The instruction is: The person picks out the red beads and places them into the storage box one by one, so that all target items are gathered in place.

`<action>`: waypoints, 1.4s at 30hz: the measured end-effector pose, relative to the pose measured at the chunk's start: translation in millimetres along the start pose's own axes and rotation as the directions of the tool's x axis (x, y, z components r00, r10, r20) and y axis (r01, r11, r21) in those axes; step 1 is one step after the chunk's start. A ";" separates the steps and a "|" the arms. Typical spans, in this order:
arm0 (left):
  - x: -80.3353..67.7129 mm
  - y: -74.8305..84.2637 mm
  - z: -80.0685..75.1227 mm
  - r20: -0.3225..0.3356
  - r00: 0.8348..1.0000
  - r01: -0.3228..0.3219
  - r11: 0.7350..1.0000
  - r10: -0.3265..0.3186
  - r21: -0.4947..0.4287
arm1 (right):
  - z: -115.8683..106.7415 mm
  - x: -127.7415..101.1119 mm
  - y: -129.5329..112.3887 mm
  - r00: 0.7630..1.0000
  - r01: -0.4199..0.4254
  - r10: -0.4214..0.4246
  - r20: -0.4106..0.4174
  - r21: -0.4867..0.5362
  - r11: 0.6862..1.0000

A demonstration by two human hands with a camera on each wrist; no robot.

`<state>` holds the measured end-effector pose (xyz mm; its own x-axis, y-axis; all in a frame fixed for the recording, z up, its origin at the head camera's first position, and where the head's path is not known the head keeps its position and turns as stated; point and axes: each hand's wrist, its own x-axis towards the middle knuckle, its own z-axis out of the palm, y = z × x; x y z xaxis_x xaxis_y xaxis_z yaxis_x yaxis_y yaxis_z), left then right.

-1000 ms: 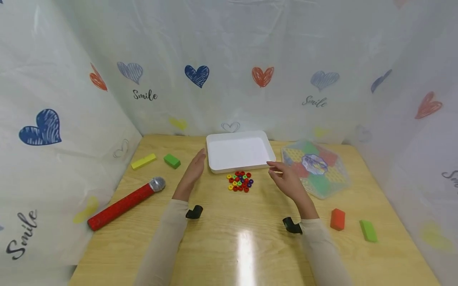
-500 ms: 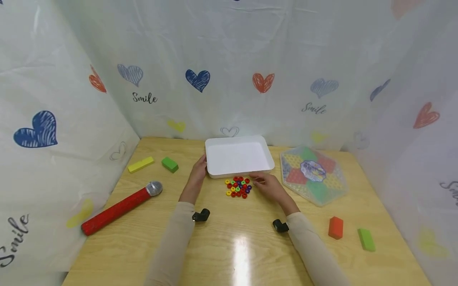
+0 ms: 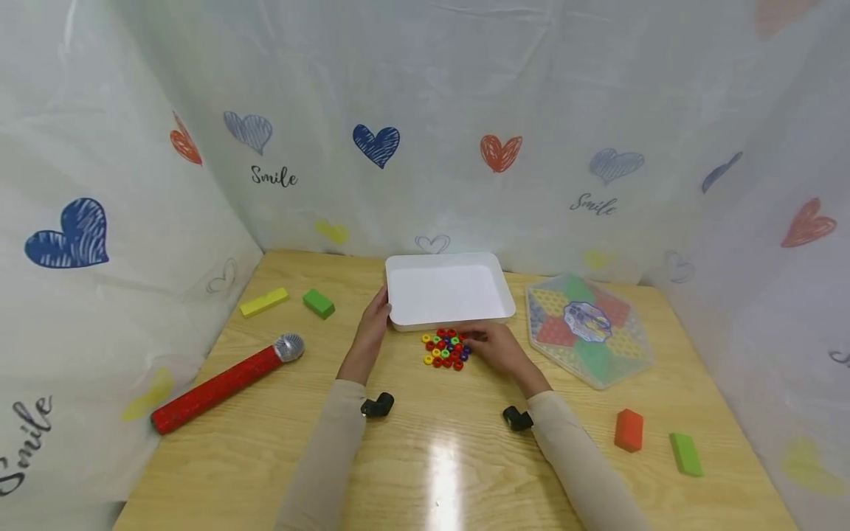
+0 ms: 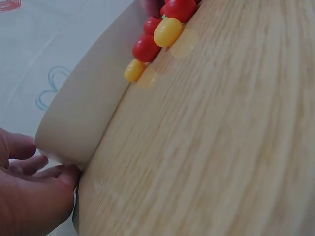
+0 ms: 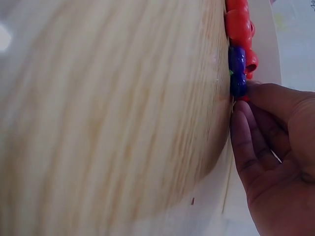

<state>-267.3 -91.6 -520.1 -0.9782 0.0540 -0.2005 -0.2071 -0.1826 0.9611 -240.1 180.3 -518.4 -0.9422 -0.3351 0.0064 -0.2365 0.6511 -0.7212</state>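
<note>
A pile of small coloured ring beads (image 3: 446,348) lies on the wooden table just in front of a white tray (image 3: 451,291). My right hand (image 3: 473,343) is at the pile's right edge. In the right wrist view the thumb and forefinger of this hand (image 5: 242,101) pinch a bead beside a blue bead (image 5: 238,84). My left hand (image 3: 380,304) rests against the tray's front left corner. The left wrist view shows this hand's fingertips (image 4: 51,169) touching the tray wall (image 4: 83,113), with red and yellow beads (image 4: 147,49) farther along it.
A red microphone (image 3: 226,383), a yellow block (image 3: 264,302) and a green block (image 3: 319,303) lie at the left. At the right are a hexagonal game board (image 3: 587,328), an orange block (image 3: 627,430) and another green block (image 3: 685,453). Heart-printed curtains wall in the table.
My right hand has come down and leftward from near the tray's right corner onto the beads. My left hand has moved in against the tray's corner.
</note>
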 end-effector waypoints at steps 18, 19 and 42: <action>-5.6 -3.4 -0.9 -0.002 1.000 -0.020 0.998 0.020 -0.060 | -16.4 -2.4 -26.0 0.999 0.054 -0.054 -0.006 -0.006 0.999; -5.7 -3.1 -0.8 -0.005 1.000 -0.021 0.998 0.021 -0.065 | -19.1 -0.9 -29.7 0.997 0.071 -0.071 -0.006 0.003 0.997; -2.4 -16.4 32.8 0.003 0.995 -0.099 0.994 0.099 -0.048 | -41.8 97.7 -36.1 0.997 0.028 -0.036 0.067 0.124 0.992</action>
<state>-261.1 -56.5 -529.2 -0.9938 0.0390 -0.1037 -0.1100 -0.2344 0.9659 -333.5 152.5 -462.8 -0.9151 -0.4031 -0.0137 -0.2312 0.5521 -0.8011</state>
